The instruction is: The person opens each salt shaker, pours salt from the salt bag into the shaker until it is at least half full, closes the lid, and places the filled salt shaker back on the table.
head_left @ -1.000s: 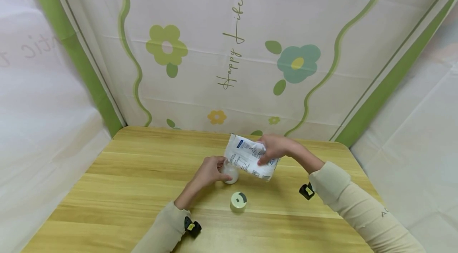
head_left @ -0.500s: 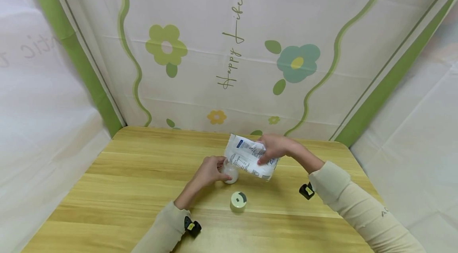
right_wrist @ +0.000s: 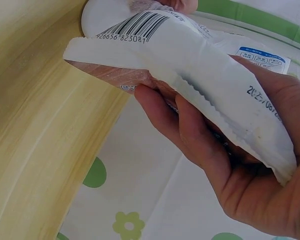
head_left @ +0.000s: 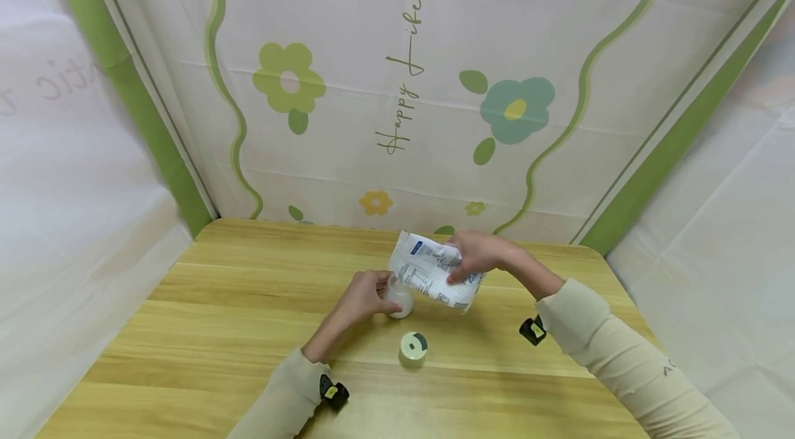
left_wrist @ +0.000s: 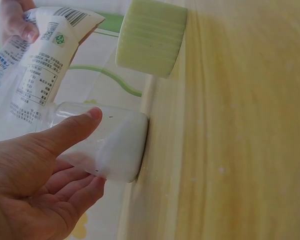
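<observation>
My left hand [head_left: 362, 299] grips a small clear jar [head_left: 402, 302] standing on the table, thumb on one side and fingers on the other. White contents fill its lower part in the left wrist view [left_wrist: 122, 145]. My right hand [head_left: 477, 257] holds a white printed packet [head_left: 428, 272], which tilts down to the left with its end at the jar's mouth. Thumb and fingers squeeze the packet from both faces. A barcode [right_wrist: 146, 26] shows on it in the right wrist view. The packet hides the jar's opening.
A pale green round lid [head_left: 413, 349] sits on the wooden table [head_left: 248, 328], just in front of the jar. White flower-printed curtains [head_left: 348, 101] enclose the table at the back and sides.
The packet's lower right corner has risen very slightly. Both hands, the jar and the lid stay nearly where they were.
</observation>
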`<act>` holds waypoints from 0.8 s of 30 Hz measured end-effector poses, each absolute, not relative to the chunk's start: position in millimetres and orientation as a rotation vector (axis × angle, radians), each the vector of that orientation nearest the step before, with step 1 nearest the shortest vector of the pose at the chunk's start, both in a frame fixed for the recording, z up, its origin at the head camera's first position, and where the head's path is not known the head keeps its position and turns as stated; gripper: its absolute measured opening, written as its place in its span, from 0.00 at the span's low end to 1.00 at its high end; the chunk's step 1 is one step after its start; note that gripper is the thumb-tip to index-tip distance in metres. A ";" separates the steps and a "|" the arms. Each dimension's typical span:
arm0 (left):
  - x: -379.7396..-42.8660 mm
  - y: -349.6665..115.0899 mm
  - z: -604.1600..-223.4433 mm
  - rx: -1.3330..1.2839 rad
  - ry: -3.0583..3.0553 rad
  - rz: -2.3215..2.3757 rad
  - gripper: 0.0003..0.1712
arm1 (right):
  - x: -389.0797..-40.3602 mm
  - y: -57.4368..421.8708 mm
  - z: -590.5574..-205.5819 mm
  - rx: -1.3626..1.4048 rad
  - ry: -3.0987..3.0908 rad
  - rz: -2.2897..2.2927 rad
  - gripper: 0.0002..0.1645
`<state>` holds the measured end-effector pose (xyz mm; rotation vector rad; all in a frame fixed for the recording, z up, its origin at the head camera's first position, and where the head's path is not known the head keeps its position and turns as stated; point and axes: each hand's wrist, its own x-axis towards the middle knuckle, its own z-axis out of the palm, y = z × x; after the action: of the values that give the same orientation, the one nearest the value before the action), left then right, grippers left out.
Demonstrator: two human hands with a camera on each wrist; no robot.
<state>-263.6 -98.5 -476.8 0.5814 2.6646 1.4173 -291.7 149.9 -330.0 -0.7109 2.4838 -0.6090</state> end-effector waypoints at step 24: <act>-264.9 -99.5 -476.7 0.576 2.657 1.418 0.37 | -291.6 152.3 -329.8 -0.738 2.505 -0.588 0.16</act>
<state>-264.9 -99.5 -476.7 0.5760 2.6575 1.4184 -291.6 152.3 -329.8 -0.7378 2.5048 -0.5882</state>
